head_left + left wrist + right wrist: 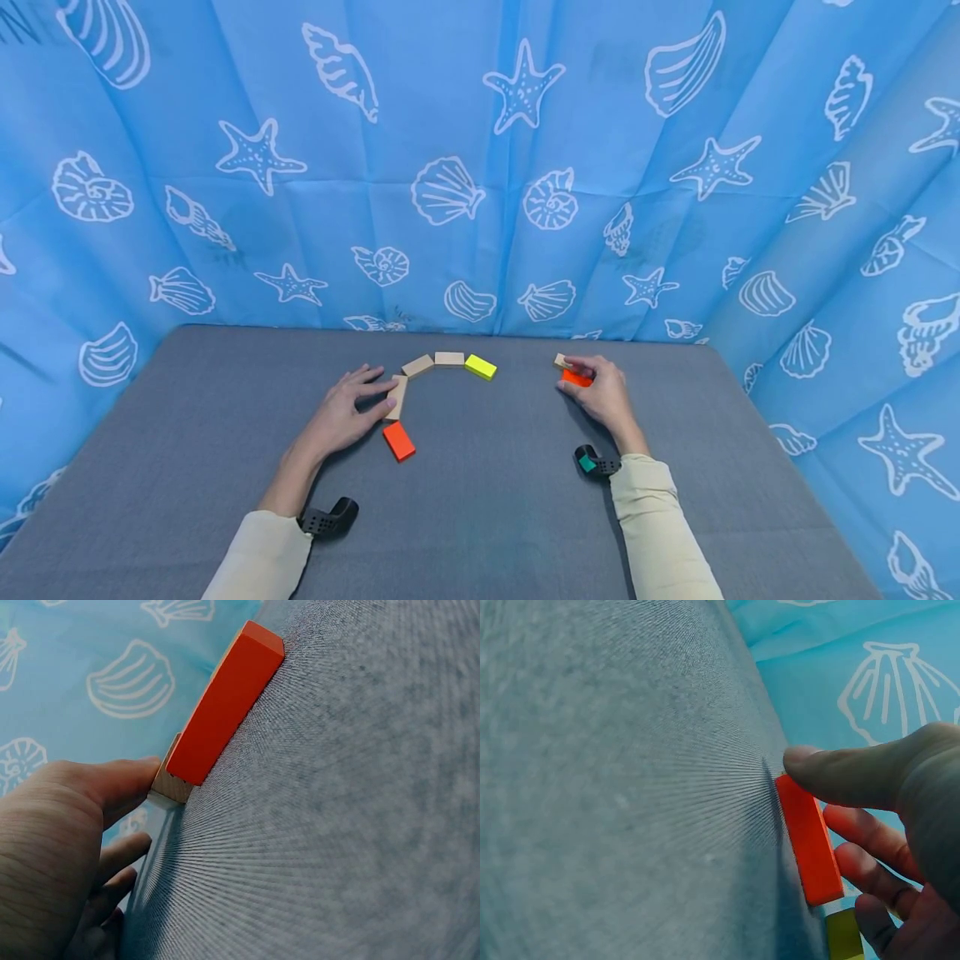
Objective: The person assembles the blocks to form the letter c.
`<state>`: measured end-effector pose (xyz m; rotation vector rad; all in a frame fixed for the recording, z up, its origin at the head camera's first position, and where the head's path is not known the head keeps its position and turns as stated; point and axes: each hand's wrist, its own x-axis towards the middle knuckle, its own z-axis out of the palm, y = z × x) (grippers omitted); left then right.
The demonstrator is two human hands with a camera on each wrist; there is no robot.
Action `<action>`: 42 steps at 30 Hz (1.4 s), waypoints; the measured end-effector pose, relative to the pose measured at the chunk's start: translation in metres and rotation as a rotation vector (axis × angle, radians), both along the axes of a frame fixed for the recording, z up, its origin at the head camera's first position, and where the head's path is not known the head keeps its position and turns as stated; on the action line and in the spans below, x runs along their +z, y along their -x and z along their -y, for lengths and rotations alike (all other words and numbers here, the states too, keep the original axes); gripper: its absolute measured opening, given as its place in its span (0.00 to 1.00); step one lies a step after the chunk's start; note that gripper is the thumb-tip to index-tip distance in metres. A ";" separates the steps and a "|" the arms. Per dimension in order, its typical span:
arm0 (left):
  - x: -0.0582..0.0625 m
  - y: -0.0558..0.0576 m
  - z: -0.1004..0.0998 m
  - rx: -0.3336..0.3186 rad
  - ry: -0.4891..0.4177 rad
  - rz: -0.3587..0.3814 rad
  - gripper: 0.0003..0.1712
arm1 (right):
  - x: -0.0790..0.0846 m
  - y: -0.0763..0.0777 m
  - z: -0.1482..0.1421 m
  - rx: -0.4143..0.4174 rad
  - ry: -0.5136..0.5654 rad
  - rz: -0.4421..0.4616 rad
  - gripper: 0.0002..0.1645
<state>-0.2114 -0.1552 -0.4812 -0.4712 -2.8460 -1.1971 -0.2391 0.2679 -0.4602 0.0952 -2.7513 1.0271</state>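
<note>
My left hand point(347, 414) has its thumb and index finger at a plain wooden block point(398, 398); in the left wrist view the thumb tip meets that block point(171, 784), while the index fingertip is hidden. Just nearer to me lies an orange block point(399, 441), seen large in the left wrist view. On the right, my right hand point(603, 392) pinches another orange block point(577, 378), thumb at its left end and fingers along its far side. Beyond this block, partly covered by the fingers, is a wooden block point(560, 360). A yellow-green block point(844, 934) shows below the fingers in the right wrist view.
Two wooden blocks, one tilted point(417, 366) and one level point(449, 358), and a yellow block point(481, 367) continue a curve from the left hand's block. Grey cloth point(495, 492) covers the table. A blue shell-patterned curtain point(465, 275) hangs behind its far edge.
</note>
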 end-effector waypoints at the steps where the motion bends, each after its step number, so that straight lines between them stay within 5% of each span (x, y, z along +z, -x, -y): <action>1: 0.000 0.000 0.000 0.000 -0.003 0.002 0.26 | 0.001 0.000 0.001 0.007 0.000 -0.002 0.26; 12: 0.001 0.000 0.000 -0.007 -0.004 -0.004 0.26 | 0.007 -0.002 0.004 0.206 0.069 0.073 0.23; 24: -0.002 0.000 0.001 -0.009 0.005 -0.008 0.27 | 0.008 -0.005 0.003 0.219 0.000 0.176 0.21; 30: -0.001 -0.001 0.001 -0.006 0.012 -0.010 0.27 | 0.008 -0.008 0.021 0.235 -0.009 0.183 0.21; 42: -0.003 0.000 0.001 -0.002 -0.002 -0.024 0.27 | 0.005 -0.018 0.066 0.410 -0.003 0.166 0.19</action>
